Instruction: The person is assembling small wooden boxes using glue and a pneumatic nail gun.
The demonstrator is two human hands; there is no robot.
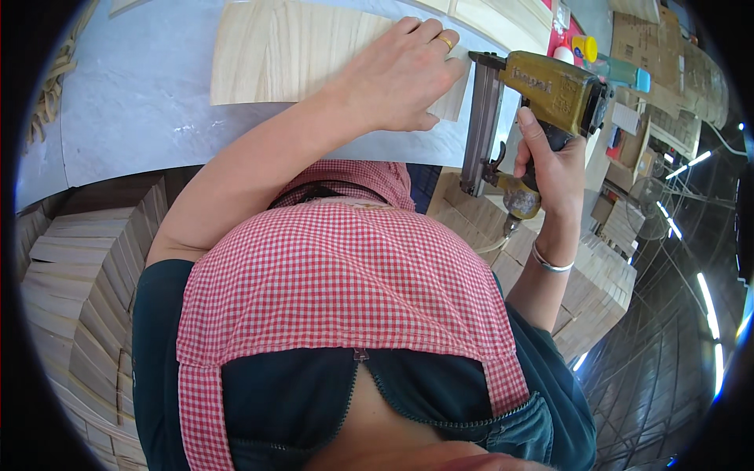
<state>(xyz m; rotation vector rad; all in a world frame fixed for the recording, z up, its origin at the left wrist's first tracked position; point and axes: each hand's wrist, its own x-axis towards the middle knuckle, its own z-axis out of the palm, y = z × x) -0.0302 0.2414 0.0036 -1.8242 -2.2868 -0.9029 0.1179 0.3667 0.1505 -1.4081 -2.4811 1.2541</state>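
A pale wooden board [287, 51] with visible grain lies flat on the light grey tabletop. My left hand [404, 78], a gold ring on one finger, lies across the board's right part with its fingers curled and holding it; the fingertips are partly hidden. In my right hand [554, 161] is a yellow-brown nail gun [550, 82], gripped by its handle, with my thumb up along its body. The gun's nose is just right of my left hand, and its long magazine [477, 129] hangs down toward me at the table's edge.
More pale boards [503, 23] lie at the far side of the table [133, 86]. A yellow-capped container [584, 48] and a teal bottle [628, 74] stand beyond the gun. Stacked wood pieces [86, 275] stand at lower left, with another stack [597, 290] at right.
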